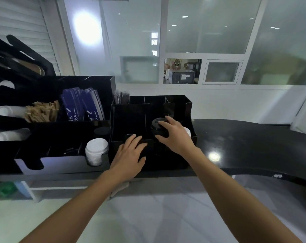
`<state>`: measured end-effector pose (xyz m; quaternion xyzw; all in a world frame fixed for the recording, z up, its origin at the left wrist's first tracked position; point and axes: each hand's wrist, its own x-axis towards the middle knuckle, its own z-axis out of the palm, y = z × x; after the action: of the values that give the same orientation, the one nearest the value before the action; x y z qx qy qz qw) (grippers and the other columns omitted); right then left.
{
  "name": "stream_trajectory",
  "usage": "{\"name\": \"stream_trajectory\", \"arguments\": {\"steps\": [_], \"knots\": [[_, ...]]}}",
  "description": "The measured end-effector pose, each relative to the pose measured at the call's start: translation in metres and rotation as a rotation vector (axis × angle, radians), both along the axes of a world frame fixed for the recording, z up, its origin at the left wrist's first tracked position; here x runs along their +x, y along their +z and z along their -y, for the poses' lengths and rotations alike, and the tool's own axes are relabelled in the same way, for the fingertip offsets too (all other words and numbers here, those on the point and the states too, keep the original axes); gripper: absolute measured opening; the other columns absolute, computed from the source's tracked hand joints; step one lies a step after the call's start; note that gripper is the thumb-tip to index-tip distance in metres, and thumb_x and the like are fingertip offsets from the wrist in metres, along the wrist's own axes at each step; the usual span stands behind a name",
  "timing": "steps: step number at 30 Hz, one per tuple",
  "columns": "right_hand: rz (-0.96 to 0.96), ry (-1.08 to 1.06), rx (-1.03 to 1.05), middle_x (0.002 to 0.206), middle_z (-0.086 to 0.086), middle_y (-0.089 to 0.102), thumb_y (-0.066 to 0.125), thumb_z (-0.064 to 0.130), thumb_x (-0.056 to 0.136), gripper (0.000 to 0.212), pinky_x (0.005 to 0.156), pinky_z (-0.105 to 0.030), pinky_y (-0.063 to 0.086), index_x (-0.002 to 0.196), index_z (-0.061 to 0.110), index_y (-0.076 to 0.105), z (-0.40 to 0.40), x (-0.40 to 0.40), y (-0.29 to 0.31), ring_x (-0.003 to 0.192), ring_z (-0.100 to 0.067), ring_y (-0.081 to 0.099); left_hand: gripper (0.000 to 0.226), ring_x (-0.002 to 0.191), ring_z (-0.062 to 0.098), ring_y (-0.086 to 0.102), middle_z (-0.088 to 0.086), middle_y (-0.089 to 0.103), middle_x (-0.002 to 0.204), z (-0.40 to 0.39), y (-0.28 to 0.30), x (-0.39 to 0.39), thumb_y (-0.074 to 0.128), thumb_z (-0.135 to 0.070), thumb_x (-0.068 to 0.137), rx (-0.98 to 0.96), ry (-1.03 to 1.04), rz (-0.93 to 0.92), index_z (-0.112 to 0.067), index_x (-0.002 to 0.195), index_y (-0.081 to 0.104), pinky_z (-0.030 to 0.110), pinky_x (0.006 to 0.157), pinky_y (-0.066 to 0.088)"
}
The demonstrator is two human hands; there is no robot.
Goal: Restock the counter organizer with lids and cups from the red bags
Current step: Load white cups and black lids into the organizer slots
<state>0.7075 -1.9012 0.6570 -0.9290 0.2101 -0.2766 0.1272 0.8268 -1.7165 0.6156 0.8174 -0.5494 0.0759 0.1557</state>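
A black counter organizer [188, 109] with several compartments stands on the dark counter. My right hand [175, 135] grips a stack of black lids [156, 126] in its middle front compartment, fingers curled over the top and thumb at the side. My left hand [129, 153] rests flat with straight fingers on the organizer's front left wall. A few white lids [188, 131] show in the right compartment behind my right hand. No red bag is in view.
A larger black organizer [61, 160] on the left holds a stack of white lids [96, 151], white cups [6, 111], brown packets [41, 111], blue sachets [82, 106] and stirrers [121, 98]. The dark counter [253, 146] extends right. Glass partitions stand behind.
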Motion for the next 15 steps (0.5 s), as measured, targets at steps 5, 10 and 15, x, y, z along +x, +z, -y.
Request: {"name": "stream_trajectory", "arguments": {"steps": [5,10,15], "knots": [[-0.098,0.023,-0.161,0.158,-0.007,0.034,0.070,0.035,0.092,0.061,0.114,-0.042,0.035,0.146,0.018,0.049,0.004,0.019,-0.007,0.146,-0.029,0.028,0.061,0.154,0.014,-0.001,-0.004,0.008,0.167,-0.001,-0.015,0.002,0.049,-0.039,0.101,0.003,-0.019,0.024,-0.024,0.156,0.028,0.039,0.123,0.012],[-0.208,0.020,-0.216,0.159,-0.009,0.033,0.069,0.032,0.092,0.061,0.116,-0.042,0.033,0.147,0.018,0.047,0.010,0.028,-0.021,0.147,-0.030,0.026,0.054,0.154,0.014,0.007,-0.005,0.011,0.167,-0.003,-0.020,0.009,0.051,-0.037,0.100,-0.052,-0.047,0.023,-0.025,0.151,0.039,0.041,0.125,0.013],[-0.275,0.011,-0.250,0.161,-0.010,0.030,0.064,0.034,0.095,0.062,0.119,-0.044,0.030,0.151,0.017,0.042,0.012,0.035,-0.034,0.151,-0.032,0.021,0.047,0.154,0.014,0.006,-0.004,0.011,0.167,-0.003,-0.022,0.009,0.052,-0.036,0.099,-0.078,-0.056,-0.001,-0.026,0.145,0.047,0.038,0.123,0.013]]}}
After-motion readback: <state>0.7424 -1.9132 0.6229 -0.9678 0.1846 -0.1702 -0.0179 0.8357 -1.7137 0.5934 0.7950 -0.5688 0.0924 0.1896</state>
